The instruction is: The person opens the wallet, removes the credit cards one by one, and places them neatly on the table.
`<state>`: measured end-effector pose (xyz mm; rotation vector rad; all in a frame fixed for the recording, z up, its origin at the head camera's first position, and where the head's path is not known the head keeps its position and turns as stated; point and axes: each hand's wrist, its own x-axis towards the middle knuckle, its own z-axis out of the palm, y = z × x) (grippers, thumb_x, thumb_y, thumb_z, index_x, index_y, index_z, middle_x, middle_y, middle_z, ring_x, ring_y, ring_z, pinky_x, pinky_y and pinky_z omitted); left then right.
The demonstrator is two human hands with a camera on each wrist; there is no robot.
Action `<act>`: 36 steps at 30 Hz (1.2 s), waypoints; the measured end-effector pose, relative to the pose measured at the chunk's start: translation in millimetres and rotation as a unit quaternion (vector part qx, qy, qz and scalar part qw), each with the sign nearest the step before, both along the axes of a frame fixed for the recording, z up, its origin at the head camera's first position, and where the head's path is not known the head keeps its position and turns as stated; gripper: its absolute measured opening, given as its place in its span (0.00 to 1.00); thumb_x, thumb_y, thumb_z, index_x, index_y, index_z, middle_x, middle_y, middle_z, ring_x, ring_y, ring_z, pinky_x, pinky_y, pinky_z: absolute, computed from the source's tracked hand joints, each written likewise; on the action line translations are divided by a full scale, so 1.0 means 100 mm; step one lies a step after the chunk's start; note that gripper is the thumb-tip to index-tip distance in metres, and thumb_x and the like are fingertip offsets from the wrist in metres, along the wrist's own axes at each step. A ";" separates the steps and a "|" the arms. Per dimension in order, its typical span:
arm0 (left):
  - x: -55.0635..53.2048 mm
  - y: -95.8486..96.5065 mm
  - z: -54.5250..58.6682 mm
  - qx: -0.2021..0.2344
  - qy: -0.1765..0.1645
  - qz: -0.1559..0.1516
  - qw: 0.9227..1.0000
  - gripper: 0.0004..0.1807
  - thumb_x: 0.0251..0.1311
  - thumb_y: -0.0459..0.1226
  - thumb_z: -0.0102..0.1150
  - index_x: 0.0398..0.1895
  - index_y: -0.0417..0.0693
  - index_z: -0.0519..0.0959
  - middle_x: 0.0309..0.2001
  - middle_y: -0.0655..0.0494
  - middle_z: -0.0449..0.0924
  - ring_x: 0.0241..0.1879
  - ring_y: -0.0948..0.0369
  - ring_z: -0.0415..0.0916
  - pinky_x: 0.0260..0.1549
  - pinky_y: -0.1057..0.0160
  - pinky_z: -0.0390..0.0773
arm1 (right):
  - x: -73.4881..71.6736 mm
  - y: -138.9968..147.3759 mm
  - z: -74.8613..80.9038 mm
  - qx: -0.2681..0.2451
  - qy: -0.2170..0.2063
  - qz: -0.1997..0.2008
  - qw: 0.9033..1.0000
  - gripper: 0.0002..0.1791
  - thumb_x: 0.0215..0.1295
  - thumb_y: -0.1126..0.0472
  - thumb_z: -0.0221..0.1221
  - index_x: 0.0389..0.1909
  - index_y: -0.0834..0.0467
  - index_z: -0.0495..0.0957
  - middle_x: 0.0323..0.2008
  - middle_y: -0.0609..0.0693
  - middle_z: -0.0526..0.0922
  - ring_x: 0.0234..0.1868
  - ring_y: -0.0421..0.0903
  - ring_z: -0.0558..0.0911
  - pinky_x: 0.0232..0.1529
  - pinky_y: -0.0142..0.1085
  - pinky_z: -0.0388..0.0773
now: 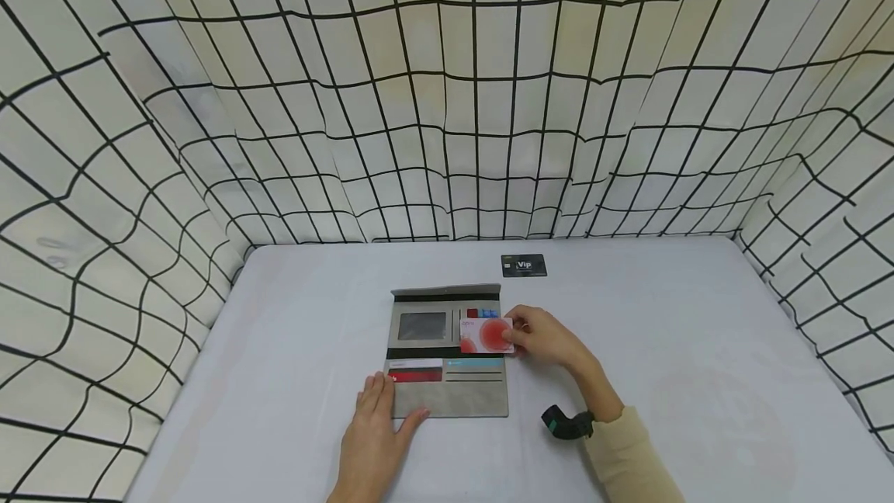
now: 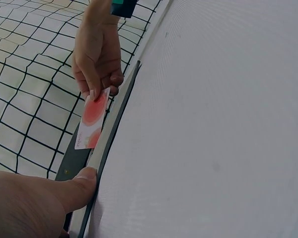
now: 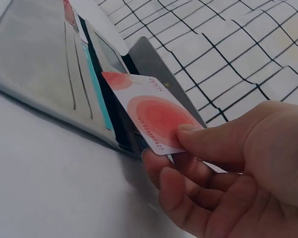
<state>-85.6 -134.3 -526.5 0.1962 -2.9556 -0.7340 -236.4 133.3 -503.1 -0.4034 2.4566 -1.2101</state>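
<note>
Head view: white table [image 1: 244,379], grey wallet [image 1: 475,400] open on it. Left hand [image 1: 373,429] at wallet's near-left corner, fingers straight, thumb spread, gripping nothing. Right hand [image 1: 552,340] by wallet's right edge, pinching pink card [image 1: 482,335] between thumb and fingers, over upper right part; contact unclear from here. Black card [image 1: 524,265] beyond wallet, apart. Step in hand: probably fitting or drawing pink card; cannot tell which. Next move likely calls for squaring card's edge, bracing wallet.
</note>
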 end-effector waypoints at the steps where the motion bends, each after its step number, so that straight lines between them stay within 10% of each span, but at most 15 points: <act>1: 0.00 0.00 0.00 0.000 -0.001 0.001 1.000 0.45 0.56 0.53 0.70 0.67 0.28 0.69 0.69 0.30 0.67 0.71 0.36 0.63 0.65 0.38 0.69 | -0.01 0.02 0.00 0.001 0.001 -0.004 1.000 0.10 0.70 0.63 0.61 0.48 0.63 0.78 0.32 0.51 0.79 0.28 0.43 0.77 0.33 0.32 0.77; 26: -0.01 0.00 0.00 -0.012 -0.004 0.004 1.000 0.46 0.56 0.54 0.70 0.67 0.29 0.69 0.69 0.31 0.68 0.71 0.37 0.64 0.65 0.39 0.69 | -0.14 0.46 -0.03 -0.056 -0.070 -0.095 0.991 0.17 0.78 0.59 0.51 0.56 0.69 0.68 0.22 0.51 0.79 0.21 0.43 0.79 0.26 0.32 0.78; 36: -0.01 0.01 0.00 -0.006 -0.007 0.005 1.000 0.45 0.57 0.54 0.70 0.67 0.29 0.69 0.69 0.31 0.68 0.71 0.36 0.64 0.65 0.38 0.70 | -0.18 0.49 -0.13 -0.035 -0.039 -0.147 0.988 0.17 0.77 0.58 0.53 0.54 0.68 0.70 0.24 0.51 0.80 0.20 0.41 0.78 0.24 0.30 0.79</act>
